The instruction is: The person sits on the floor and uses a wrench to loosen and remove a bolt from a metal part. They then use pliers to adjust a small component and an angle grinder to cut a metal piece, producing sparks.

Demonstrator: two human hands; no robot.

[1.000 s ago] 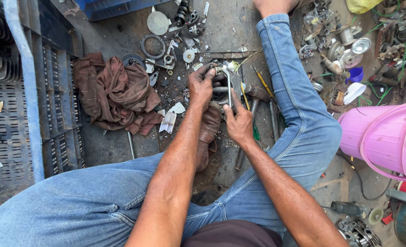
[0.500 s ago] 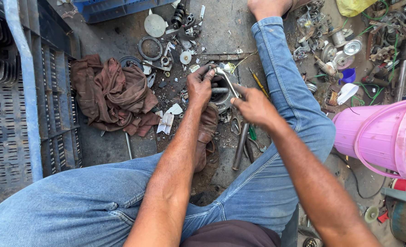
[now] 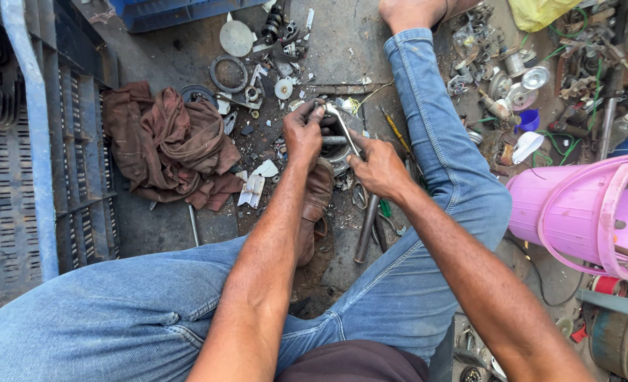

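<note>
your denim knees frame the grimy floor. just beyond them your left hand is clenched over a round, greasy metal part, fingers hiding its left edge. your right hand is closed on a thin shiny rod lying across that part. beside the part, near you, lies a dull steel bar; left of it a crumpled brown rag; beyond it flat discs, partly cut off.

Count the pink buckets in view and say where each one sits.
1. The pink bucket lies tipped on its side at the right edge, beyond the person's jeans-clad leg, its mouth facing right. Clutter around it could hide others.
</note>
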